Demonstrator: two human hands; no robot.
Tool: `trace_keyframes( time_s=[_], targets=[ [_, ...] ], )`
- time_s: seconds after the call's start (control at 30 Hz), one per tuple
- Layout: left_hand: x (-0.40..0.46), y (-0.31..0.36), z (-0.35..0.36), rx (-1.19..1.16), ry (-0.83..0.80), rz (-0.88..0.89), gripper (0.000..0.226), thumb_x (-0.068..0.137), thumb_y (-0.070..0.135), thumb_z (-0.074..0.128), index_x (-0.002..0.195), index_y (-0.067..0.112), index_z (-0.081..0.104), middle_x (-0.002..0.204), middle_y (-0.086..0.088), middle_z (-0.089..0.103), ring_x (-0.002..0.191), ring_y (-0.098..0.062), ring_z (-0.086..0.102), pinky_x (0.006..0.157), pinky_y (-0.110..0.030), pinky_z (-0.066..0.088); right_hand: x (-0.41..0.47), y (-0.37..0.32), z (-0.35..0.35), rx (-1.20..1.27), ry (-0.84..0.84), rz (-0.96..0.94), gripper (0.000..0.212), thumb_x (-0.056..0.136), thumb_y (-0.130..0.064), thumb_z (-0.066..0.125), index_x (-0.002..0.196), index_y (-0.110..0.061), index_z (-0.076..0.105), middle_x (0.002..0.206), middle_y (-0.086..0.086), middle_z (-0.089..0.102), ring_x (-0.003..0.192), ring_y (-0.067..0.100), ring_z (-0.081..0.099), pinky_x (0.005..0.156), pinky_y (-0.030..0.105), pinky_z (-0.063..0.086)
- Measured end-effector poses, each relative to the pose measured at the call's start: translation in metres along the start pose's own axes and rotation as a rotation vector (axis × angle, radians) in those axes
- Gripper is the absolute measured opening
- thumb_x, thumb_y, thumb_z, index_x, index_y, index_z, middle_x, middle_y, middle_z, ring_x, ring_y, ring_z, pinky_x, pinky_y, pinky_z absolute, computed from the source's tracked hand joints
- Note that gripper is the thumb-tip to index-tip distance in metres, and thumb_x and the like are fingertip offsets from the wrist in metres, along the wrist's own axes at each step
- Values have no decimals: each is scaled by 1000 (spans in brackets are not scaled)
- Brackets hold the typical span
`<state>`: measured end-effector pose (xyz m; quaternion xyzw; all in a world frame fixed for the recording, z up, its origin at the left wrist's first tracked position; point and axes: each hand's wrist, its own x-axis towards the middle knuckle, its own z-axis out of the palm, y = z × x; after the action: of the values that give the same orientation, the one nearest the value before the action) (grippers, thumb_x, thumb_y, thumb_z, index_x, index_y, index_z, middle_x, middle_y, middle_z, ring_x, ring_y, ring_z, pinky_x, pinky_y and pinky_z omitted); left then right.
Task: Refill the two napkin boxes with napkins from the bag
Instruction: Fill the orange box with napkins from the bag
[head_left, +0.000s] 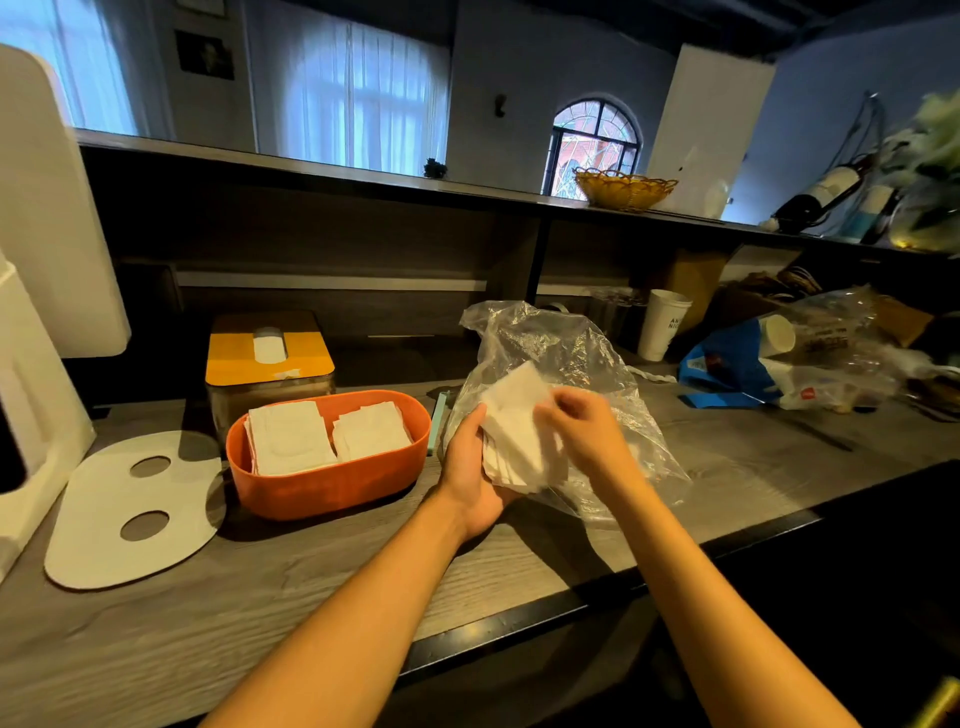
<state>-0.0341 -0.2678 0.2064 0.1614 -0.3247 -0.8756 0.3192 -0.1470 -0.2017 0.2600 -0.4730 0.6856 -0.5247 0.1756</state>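
Napkin stack (511, 431) held over the middle of the bench, toward its front edge, just right of the orange box. Cradled from below and the left by the left hand (467, 470), fingers curled up round the stack's lower edge. Met from the right by the right hand (582, 428), blurred, fingers bent onto the top sheets; whether pinching or only steadying, cannot tell. Clear plastic bag (566, 358) slumped open behind and under the stack, crumpled, its mouth toward the back of the bench.

Likely handling: very light, soft, limp paper; loose sheets prone to sliding apart, fanning or creasing. Best taken as a whole stack, thumb on top and fingers beneath, squeezed gently across the flat faces rather than by a corner. Bag film thin and slippery, apt to cling and drag along.

Orange box (332, 488) left of the hands, lid off, already holding two piles of napkins side by side, with some room seemingly left on top. Yellow-lidded box (270, 358) behind it toward the back of the bench, lid on, one napkin showing in the slot. White oval lid (104, 519) with two holes lying flat near the left front of the bench.

Farther right: white paper cup (662, 322), blue bag (727, 364) and more crumpled plastic. Woven basket (623, 189) on the shelf above.
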Motion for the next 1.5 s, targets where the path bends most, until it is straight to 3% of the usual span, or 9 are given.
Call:
trace_keyframes(
  time_s=[0.2,0.4,0.57,0.67,0.83,0.93,1.03,1.23,1.5],
  targets=[
    [3,-2,-3,-12,-42,-11,56,100,56,32,135,21,58,130,-13,64,122,-32,59,94,-49,49,8,19,18,-493,-16,-85,47,84,-32,74,127,-19,61,117,4,60,105,19,55,90,38,49],
    [1,-2,0,12,-49,-38,60,100,59,30,133,19,60,129,-14,65,115,-30,62,88,-46,52,13,9,13,-545,-65,-76,27,83,-28,76,99,-12,61,106,5,54,94,21,52,74,29,38],
    [5,-3,-4,-28,-13,-41,64,97,63,30,137,20,57,132,-16,63,126,-36,54,96,-50,49,9,8,9,-419,4,-126,18,84,-13,71,97,-8,60,93,3,60,86,19,56,71,29,44],
    [3,0,-3,-61,22,-36,60,99,60,30,134,21,58,129,-17,64,123,-37,56,97,-51,47,7,3,2,-38,69,-19,34,85,-7,71,113,-15,54,104,-2,60,91,13,59,65,21,47],
    [1,0,2,-20,95,17,31,102,24,47,131,19,58,117,-13,70,106,-31,66,79,-41,55,9,-9,-19,593,148,197,23,95,-7,58,117,-12,62,106,7,70,94,24,70,70,38,61],
    [3,-2,4,43,145,81,35,103,11,45,134,24,54,121,-12,68,102,-29,67,73,-41,57,6,-9,-5,500,141,268,16,99,-6,48,107,-12,60,98,7,68,87,23,68,72,41,59],
    [0,-2,9,62,133,119,36,102,6,45,131,25,55,118,-9,70,105,-28,67,84,-45,56,2,2,17,407,189,295,19,98,-6,50,114,-6,60,99,10,68,82,23,66,67,41,57],
    [-6,0,8,102,111,147,39,101,6,45,133,26,54,125,-7,67,111,-27,66,91,-45,54,1,7,22,549,144,464,13,93,-14,63,104,-8,64,95,13,71,85,30,69,68,42,57],
    [0,-3,5,93,121,72,37,104,20,42,141,23,49,125,-11,67,112,-32,65,95,-54,52,7,10,5,376,359,176,11,95,-12,54,93,-14,66,88,5,66,80,22,62,64,34,51]
  ],
)
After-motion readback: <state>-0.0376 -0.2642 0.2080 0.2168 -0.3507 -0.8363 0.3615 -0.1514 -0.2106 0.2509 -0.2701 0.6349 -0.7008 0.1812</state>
